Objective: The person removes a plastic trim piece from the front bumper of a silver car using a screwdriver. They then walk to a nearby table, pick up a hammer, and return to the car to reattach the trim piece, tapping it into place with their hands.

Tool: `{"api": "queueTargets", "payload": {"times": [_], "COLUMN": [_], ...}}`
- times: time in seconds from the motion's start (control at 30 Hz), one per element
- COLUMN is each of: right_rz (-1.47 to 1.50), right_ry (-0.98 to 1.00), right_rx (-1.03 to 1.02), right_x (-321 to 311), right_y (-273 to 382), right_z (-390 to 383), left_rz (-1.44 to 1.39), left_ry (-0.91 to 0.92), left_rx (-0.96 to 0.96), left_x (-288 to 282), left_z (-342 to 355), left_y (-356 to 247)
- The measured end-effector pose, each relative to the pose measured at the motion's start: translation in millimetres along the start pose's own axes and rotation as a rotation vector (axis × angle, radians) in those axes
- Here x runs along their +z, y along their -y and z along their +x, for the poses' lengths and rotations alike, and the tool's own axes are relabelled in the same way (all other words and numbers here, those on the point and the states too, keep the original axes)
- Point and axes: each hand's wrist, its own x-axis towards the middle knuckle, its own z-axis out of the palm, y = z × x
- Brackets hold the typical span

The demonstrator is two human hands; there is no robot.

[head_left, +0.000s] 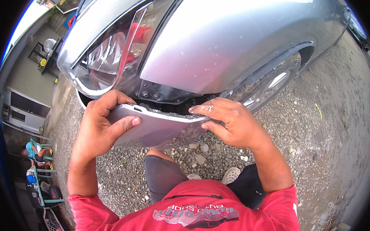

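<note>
A grey car bumper [163, 129] hangs partly away from the body of a silver car, leaving a dark gap under the fender [204, 46]. My left hand [106, 116] grips the bumper's upper edge below the headlight [107, 58], thumb on the outer face and fingers over the top. Farther right, my right hand [228, 119] pinches the bumper's end, fingers over the edge and thumb underneath. Black bracket parts [161, 93] show inside the gap. Just beyond my right hand is the front wheel [273, 84] in its arch. The fingertips inside the gap are partly hidden.
Gravel ground [307, 141] surrounds the car, and I squat on it with my knees under the bumper. At the far left a person [35, 150] sits by green chairs [45, 183] near a building. Another dark vehicle [356, 28] stands at upper right.
</note>
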Motion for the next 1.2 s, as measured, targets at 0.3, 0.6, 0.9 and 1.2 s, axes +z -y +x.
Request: {"api": "queueTargets", "payload": {"times": [0.3, 0.6, 0.9, 1.2], "right_rz": [0.015, -0.034, 0.026, 0.152], "right_ry": [-0.104, -0.174, -0.155, -0.114], "right_rx": [0.039, 0.005, 0.129, 0.128], "right_x": [7, 17, 12, 5], "right_y": [15, 21, 23, 0], "right_z": [-1, -9, -12, -17], "left_rz": [-0.117, 0.011, 0.151, 0.24], "left_ry": [0.021, 0.264, 0.424, 0.529], "left_rx": [-0.07, -0.011, 0.091, 0.135], "left_x": [-2, -18, -4, -5], "left_z": [-2, 10, 34, 48], "left_y": [0, -26, -45, -53]}}
